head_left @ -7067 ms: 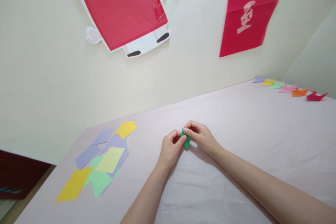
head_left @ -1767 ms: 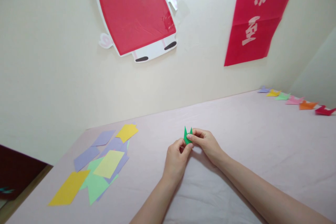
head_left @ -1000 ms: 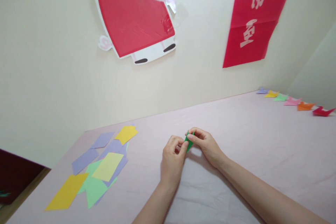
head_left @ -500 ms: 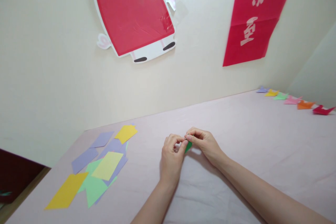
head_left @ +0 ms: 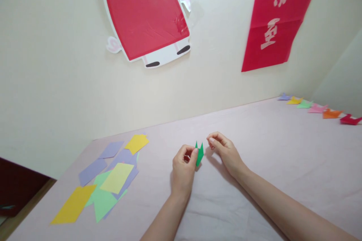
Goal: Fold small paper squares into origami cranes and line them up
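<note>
A small folded green paper piece (head_left: 200,155) stands upright with two pointed tips on top. My left hand (head_left: 183,167) pinches its left side between thumb and fingers, and these cover part of it. Just to the right of the paper, apart from it, is my right hand (head_left: 223,150). Its fingers are loosely curled with a small gap at the thumb, and nothing shows between them. Both hands are low over the pale pink cloth-covered surface (head_left: 240,203).
Loose paper sheets lie at the left: yellow (head_left: 74,205), purple (head_left: 92,172), light green (head_left: 104,205) and pale yellow (head_left: 117,178). Several folded paper figures, among them an orange one (head_left: 332,114) and a red one (head_left: 350,119), line the far right edge. A wall (head_left: 198,94) rises behind.
My right hand has let go of the green paper and moved slightly right. More of the folded piece, with its two points, now shows in my left hand.
</note>
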{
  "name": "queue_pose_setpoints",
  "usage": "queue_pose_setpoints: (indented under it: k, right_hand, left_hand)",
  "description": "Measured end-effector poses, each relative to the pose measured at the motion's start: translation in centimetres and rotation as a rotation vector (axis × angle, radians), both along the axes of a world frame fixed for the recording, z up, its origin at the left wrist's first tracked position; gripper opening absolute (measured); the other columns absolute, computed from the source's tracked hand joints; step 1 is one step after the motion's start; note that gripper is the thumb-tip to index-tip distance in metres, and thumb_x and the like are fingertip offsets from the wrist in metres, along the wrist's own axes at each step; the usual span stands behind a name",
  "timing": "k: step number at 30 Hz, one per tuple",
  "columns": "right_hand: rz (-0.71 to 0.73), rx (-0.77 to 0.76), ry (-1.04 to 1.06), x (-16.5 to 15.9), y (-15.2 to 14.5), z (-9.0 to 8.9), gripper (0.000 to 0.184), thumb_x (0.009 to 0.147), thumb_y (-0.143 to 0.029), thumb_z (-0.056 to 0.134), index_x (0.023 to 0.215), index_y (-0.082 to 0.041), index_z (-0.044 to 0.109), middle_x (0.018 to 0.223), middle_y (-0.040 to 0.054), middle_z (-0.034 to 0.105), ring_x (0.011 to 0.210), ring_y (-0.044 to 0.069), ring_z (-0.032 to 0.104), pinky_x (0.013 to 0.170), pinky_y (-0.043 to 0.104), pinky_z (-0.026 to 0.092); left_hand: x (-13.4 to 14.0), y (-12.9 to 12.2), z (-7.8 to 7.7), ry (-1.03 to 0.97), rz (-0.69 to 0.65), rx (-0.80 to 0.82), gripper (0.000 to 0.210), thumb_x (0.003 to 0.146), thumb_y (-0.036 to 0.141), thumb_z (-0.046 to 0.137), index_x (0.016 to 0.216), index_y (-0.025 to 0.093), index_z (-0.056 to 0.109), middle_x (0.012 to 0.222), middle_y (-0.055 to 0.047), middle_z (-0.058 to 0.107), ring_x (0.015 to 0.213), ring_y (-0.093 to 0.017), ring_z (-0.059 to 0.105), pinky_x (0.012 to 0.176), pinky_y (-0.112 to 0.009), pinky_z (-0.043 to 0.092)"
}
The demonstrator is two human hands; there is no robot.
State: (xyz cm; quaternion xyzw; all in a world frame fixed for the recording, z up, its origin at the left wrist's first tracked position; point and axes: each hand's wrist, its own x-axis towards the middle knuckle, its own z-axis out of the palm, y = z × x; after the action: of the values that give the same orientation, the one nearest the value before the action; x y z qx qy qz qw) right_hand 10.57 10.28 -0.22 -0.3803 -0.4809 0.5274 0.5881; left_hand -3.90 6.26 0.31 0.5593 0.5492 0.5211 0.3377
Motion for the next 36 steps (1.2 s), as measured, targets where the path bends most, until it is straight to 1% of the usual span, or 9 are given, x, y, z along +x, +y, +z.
queue_pose_setpoints:
  k: [5,12,17,21,24,28,30,33,36]
  right_hand:
    - [0.139,-0.036,-0.049,-0.7,-0.6,0.3,0.031,0.075,-0.047,0.07,0.084,-0.019,0.061,0.072,-0.0016,0.056,0.064,0.014,0.05,0.061,0.027,0.041]
    - [0.111,-0.046,-0.056,-0.4,-0.5,0.2,0.029,0.072,-0.046,0.073,0.074,-0.018,0.062,0.07,-0.0009,0.058,0.067,0.015,0.051,0.065,0.027,0.04]
    - [0.158,-0.081,0.054,-0.3,-0.5,0.4,0.029,0.07,-0.044,0.075,0.073,-0.019,0.062,0.069,-0.0017,0.057,0.067,0.014,0.05,0.067,0.027,0.041]
    - [0.32,-0.106,0.189,-0.5,-0.5,0.4,0.027,0.075,-0.044,0.072,0.078,-0.02,0.06,0.069,-0.0032,0.055,0.061,0.012,0.048,0.063,0.027,0.042]
    - [0.273,-0.087,0.198,-0.6,-0.5,0.4,0.026,0.073,-0.043,0.075,0.078,-0.021,0.061,0.073,-0.003,0.054,0.067,0.013,0.049,0.064,0.025,0.042]
    - [0.227,-0.111,0.23,-0.6,-0.4,0.5,0.028,0.069,-0.044,0.078,0.081,-0.022,0.065,0.076,-0.0031,0.056,0.071,0.013,0.05,0.067,0.024,0.041]
    - [0.231,-0.137,0.258,-0.6,-0.4,0.5,0.033,0.072,-0.052,0.074,0.085,-0.023,0.067,0.079,-0.0014,0.059,0.073,0.015,0.052,0.069,0.025,0.043]
    - [0.255,-0.157,0.276,-0.7,-0.4,0.4,0.047,0.074,-0.067,0.063,0.089,-0.023,0.068,0.085,0.0028,0.063,0.078,0.018,0.056,0.07,0.029,0.046]
    - [0.271,-0.136,0.215,-0.8,-0.5,0.2,0.042,0.073,-0.06,0.068,0.089,-0.022,0.066,0.082,0.0016,0.062,0.074,0.017,0.056,0.068,0.029,0.045]
  left_hand:
    - [0.0,0.1,0.1,-0.133,0.001,-0.005,0.023,0.086,0.038,0.059,0.076,0.018,0.061,0.066,0.002,0.059,0.058,-0.011,0.052,0.055,-0.021,0.04]
    - [0.0,0.0,-0.1,-0.105,-0.05,-0.018,0.028,0.086,0.043,0.059,0.075,0.018,0.062,0.068,0.002,0.059,0.062,-0.012,0.052,0.058,-0.022,0.04]
    - [-0.3,0.4,0.0,-0.273,-0.224,-0.111,0.049,0.091,0.058,0.043,0.087,0.015,0.067,0.076,-0.004,0.064,0.069,-0.016,0.055,0.062,-0.025,0.042]
    - [-0.4,0.4,0.9,-0.276,-0.388,-0.18,0.043,0.087,0.056,0.054,0.091,0.016,0.069,0.075,-0.002,0.062,0.067,-0.014,0.05,0.067,-0.025,0.04]
    - [-0.4,0.2,1.2,-0.334,-0.412,-0.234,0.041,0.078,0.054,0.066,0.094,0.016,0.068,0.071,0.001,0.058,0.064,-0.011,0.046,0.062,-0.022,0.036]
    - [-0.2,0.2,1.0,-0.416,-0.381,-0.253,0.042,0.073,0.047,0.073,0.1,0.015,0.065,0.074,0.0,0.06,0.063,-0.011,0.049,0.06,-0.021,0.037]
    - [-0.1,0.3,0.8,-0.395,-0.324,-0.189,0.036,0.075,0.042,0.072,0.098,0.016,0.064,0.078,-0.002,0.063,0.069,-0.013,0.055,0.064,-0.023,0.041]
    - [-0.2,0.6,0.4,-0.261,-0.158,-0.029,0.023,0.079,0.034,0.067,0.096,0.018,0.064,0.087,-0.003,0.067,0.08,-0.016,0.06,0.072,-0.026,0.045]
    - [-0.3,0.5,0.2,-0.066,-0.027,0.054,0.016,0.084,0.028,0.062,0.098,0.02,0.064,0.089,-0.002,0.068,0.08,-0.016,0.061,0.071,-0.025,0.044]
